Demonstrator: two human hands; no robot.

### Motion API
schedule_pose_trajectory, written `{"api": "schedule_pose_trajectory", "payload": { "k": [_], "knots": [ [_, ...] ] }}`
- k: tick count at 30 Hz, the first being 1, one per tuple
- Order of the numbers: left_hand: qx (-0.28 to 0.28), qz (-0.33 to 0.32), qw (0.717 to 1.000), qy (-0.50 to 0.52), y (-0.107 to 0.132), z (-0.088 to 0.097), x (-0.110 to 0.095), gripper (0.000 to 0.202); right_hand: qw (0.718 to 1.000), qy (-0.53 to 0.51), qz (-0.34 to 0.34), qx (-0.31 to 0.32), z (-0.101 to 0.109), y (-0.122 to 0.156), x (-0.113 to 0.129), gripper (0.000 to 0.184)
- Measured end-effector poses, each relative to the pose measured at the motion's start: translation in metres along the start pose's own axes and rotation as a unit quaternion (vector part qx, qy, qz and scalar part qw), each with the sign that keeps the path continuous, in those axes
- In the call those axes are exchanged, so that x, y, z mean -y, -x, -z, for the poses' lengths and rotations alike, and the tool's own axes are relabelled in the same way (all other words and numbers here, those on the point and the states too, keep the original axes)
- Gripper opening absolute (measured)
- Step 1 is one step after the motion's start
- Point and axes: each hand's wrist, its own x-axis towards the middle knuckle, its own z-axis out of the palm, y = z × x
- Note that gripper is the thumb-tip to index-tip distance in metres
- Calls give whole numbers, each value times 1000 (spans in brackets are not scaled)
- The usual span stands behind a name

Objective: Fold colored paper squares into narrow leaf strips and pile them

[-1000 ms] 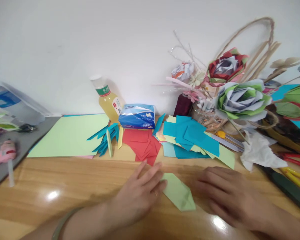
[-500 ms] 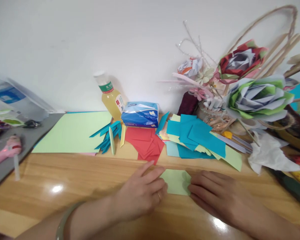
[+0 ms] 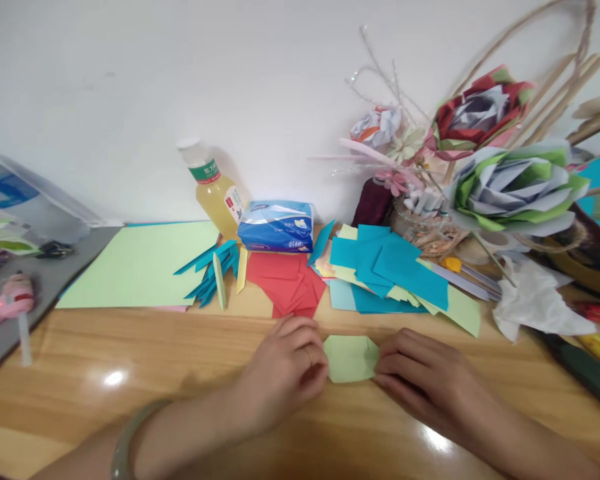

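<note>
A small light green piece of paper lies on the wooden table between my hands, its upper corners folded in at a slant. My left hand, with a ring on one finger and a bangle at the wrist, is curled closed at the paper's left edge. At the right edge, the fingers of my right hand are pressed together on the paper; their tips are partly hidden. Just beyond my left hand is a pile of red paper pieces.
Blue paper pieces are heaped behind my right hand. Folded blue strips lie by large light green sheets. A drink bottle and tissue pack stand by the wall. Paper flowers, crumpled tissue and a pink glue gun flank them.
My left hand's fingers have curled in and closed at the paper's left edge. The paper's left upper corner now shows a slanted fold. The view has shifted slightly.
</note>
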Motion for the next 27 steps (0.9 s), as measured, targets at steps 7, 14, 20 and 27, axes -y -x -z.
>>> {"api": "schedule_pose_trajectory", "payload": {
  "k": [7,14,20,27],
  "knots": [
    [34,22,999,-2,2,2,0,14,999,4,-26,-21,-6,0,-1,15],
    [25,45,999,11,-2,-1,-1,10,999,-15,-32,-4,-4,2,-3,11],
    [55,98,993,27,-4,1,-7,8,996,-63,-62,11,-4,2,-3,11],
    [70,162,984,-1,-3,-4,-13,10,994,-2,-107,-25,-7,-1,6,18]
  ]
}}
